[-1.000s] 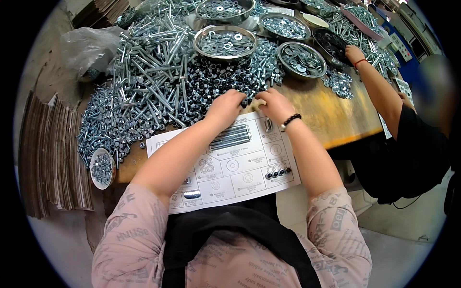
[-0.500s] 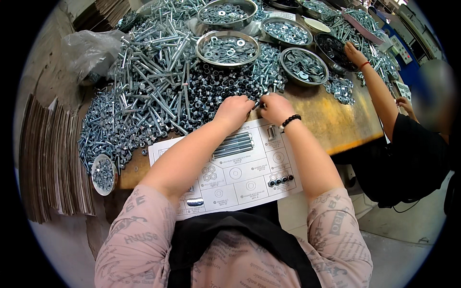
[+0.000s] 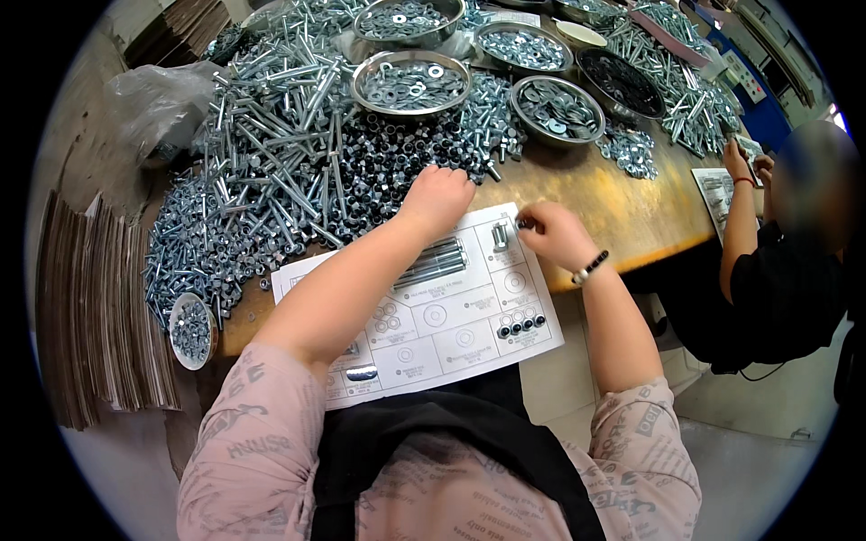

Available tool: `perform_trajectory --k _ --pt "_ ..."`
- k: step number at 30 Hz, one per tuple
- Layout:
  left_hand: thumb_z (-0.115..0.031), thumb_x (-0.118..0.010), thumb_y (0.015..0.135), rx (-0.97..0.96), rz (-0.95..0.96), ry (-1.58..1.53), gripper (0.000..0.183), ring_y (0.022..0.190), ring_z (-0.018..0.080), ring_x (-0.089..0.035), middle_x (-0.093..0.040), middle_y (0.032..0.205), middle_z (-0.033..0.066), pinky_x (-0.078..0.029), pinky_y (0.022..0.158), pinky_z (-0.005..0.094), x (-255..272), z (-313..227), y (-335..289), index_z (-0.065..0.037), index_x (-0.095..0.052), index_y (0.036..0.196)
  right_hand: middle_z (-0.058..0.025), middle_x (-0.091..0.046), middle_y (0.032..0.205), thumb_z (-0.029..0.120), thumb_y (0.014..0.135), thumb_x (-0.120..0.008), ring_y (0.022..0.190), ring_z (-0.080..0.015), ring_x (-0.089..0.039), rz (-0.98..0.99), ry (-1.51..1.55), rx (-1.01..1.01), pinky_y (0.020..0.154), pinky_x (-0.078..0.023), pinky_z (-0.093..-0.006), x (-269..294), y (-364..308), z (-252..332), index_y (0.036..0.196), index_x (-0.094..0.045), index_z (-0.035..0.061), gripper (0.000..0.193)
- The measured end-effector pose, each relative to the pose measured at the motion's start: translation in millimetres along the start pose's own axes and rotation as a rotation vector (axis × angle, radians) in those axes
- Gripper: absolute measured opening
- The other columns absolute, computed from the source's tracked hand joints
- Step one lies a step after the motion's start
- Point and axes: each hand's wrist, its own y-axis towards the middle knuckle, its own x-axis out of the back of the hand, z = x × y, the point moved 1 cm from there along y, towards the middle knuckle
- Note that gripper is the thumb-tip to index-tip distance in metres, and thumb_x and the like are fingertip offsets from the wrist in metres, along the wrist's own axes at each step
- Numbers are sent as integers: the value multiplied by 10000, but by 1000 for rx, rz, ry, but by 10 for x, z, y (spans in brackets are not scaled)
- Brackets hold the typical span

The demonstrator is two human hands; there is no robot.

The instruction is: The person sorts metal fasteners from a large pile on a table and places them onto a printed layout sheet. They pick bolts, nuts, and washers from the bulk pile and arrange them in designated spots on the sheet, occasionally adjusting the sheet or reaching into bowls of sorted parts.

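Note:
My left hand [image 3: 439, 198] is closed, its fingers curled down at the near edge of a heap of black-ringed nuts [image 3: 397, 158]; what it holds, if anything, is hidden. In a pinch, my right hand [image 3: 557, 233] holds a small dark piece [image 3: 525, 223] at the upper right corner of a printed sheet [image 3: 424, 361]. On that sheet lie several long bolts [image 3: 435, 261], short metal cylinders [image 3: 500, 237] and a row of black-ringed nuts [image 3: 521, 326]. A shiny curved metal piece [image 3: 362, 372] rests near its lower edge.
Heaped bolts [image 3: 280, 135] cover the table's left. Bowls of washers [image 3: 410, 86] stand behind the nuts, with another bowl [image 3: 557, 113] to the right. A small bowl [image 3: 193, 332] sits at the left edge. A co-worker [image 3: 785, 270] holds a sheet at right. Cardboard [image 3: 113, 316] is stacked at left.
My right hand has drawn back from the nut heap, toward me and to the right, over the sheet's corner. My left hand stays near the heap. The co-worker's arm has left the dark bowl.

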Motion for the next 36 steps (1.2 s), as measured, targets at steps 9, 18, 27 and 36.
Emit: perform_trajectory --k 9,18,27,36 --pt "-178 -616 731 30 158 -753 186 825 267 -569 -608 865 75 -451 730 371 137 -1075 -499 -82 -633 889 -99 -559 841 128 687 -630 816 -281 -548 148 -165 112 708 -455 -361 -104 -787 2 856 -603 74 180" --pt "-123 -537 771 158 251 -839 208 896 280 -546 -568 933 110 -443 791 359 106 -1121 -656 -83 -621 957 -108 -573 876 26 728 -564 838 -286 -550 77 54 107 741 -455 -344 -168 -932 -71 889 -614 49 170" --pt "-33 -476 763 160 350 -907 279 934 289 -533 -575 947 122 -428 826 353 131 -1157 -670 -62 -611 1006 -108 -595 836 16 734 -536 828 -275 -557 71 86 87 725 -457 -341 -208 -1006 -113 850 -631 48 153" --pt "-29 -481 757 311 52 -902 256 908 276 -542 -578 938 124 -436 807 348 542 -615 -899 -25 -607 979 -112 -599 871 113 765 -583 830 -273 -566 -190 21 7 727 -454 -343 243 -459 -265 922 -633 67 171"
